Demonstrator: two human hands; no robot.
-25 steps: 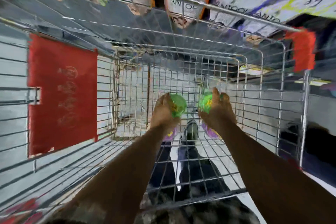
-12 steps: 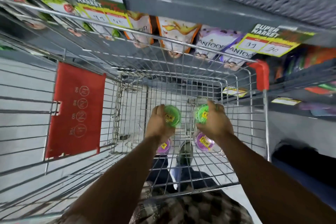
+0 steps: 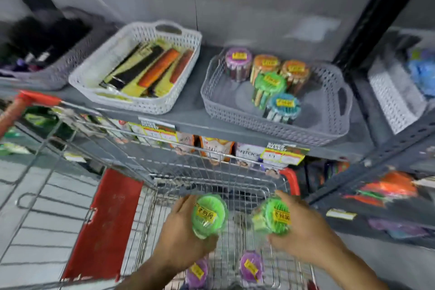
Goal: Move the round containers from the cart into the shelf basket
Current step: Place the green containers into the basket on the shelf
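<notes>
My left hand (image 3: 180, 235) grips a green-lidded round container (image 3: 208, 215) with a yellow price sticker. My right hand (image 3: 303, 231) grips a second green round container (image 3: 273, 215). Both are held above the wire cart (image 3: 207, 172). Two purple-lidded round containers (image 3: 197, 272) (image 3: 251, 266) lie on the cart's floor beneath my hands. On the shelf above, a grey basket (image 3: 235, 115) holds several round containers with purple, orange, green and blue lids (image 3: 269, 81).
A white basket (image 3: 94, 82) with long packets stands left of the grey one. More baskets sit at the far left (image 3: 47, 77) and far right (image 3: 395, 101). Price tags (image 3: 286, 153) hang on the shelf edge; a red flap (image 3: 103, 223) covers the cart's left side.
Both hands have lifted the green containers up out of the cart's depth. My view has tilted upward, so the shelf with its baskets has come into sight.
</notes>
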